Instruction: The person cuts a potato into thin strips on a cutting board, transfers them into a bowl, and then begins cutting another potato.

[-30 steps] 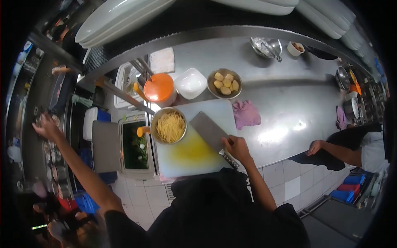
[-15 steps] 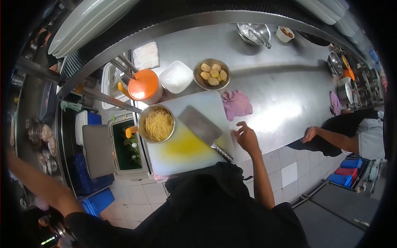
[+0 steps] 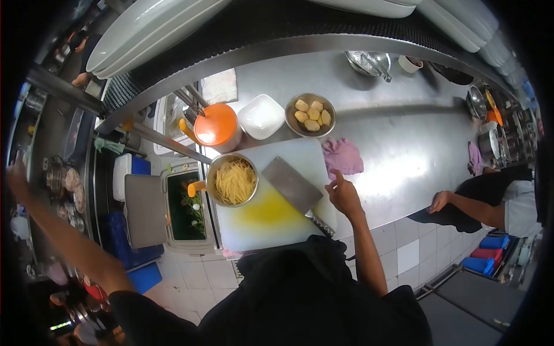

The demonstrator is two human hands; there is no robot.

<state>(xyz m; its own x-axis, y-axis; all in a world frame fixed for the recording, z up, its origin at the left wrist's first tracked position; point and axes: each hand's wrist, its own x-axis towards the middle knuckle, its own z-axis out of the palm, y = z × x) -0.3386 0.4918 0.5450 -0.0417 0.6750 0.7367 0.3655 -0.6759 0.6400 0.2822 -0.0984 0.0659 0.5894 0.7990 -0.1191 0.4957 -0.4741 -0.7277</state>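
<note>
My right hand point(image 3: 344, 196) hovers at the right edge of the white cutting board point(image 3: 288, 151), empty, its fingers apart and slightly bent. Near its fingertips lies a crumpled pink cloth point(image 3: 343, 157). A cleaver point(image 3: 293, 185) rests flat on the board, its patterned handle toward me. On the board's left side a steel bowl holds yellow shreds point(image 3: 235, 181). Behind the board, another steel bowl holds several peeled pieces point(image 3: 312, 116). My left arm stretches out to the far left, where my left hand point(image 3: 18, 176) is dim and blurred at the image edge.
An orange-lidded container point(image 3: 217, 125) and a white square bowl point(image 3: 261, 117) stand behind the board. A bin with green scraps point(image 3: 187, 207) is at the left. A steel shelf point(image 3: 259, 49) with plates overhangs the table. A co-worker's hand point(image 3: 441, 202) is at the right.
The whole view has shifted, with the table items lower and farther right. My left hand, out of sight before, now shows at the far left edge, raised. My right hand remains beside the board.
</note>
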